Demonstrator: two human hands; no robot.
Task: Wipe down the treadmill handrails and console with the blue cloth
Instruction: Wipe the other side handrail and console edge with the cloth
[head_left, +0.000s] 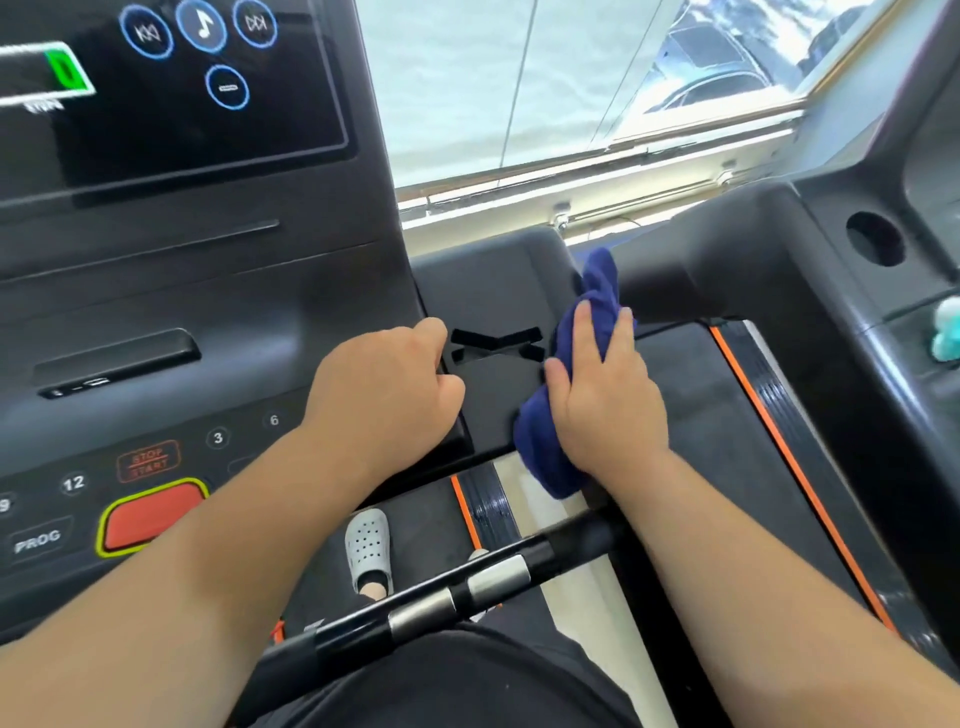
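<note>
While the left hand (387, 387) rests curled in a loose fist on the edge where the console (197, 291) meets the side tray (493, 301), holding nothing, the right hand (605, 397) lies spread over the blue cloth (550, 431) and presses it flat against the right rim of that tray. The cloth is bunched; its upper end sticks up past the fingertips toward the thick handrail arm (737, 249), its lower end hangs over the tray's near edge. Between the two hands the bare tray floor with its X-shaped slots (496, 343) lies open. Left of the left hand the console slopes away with numbered buttons and a red stop button (153, 514) near its lower edge. Below the forearms the front grip bar (457, 587) with metal sensor plates crosses at a slant, well clear of both hands. Under it shows a grey perforated clog (368, 551) on the treadmill deck (675, 395), whose orange edge strip runs off to the right.
</note>
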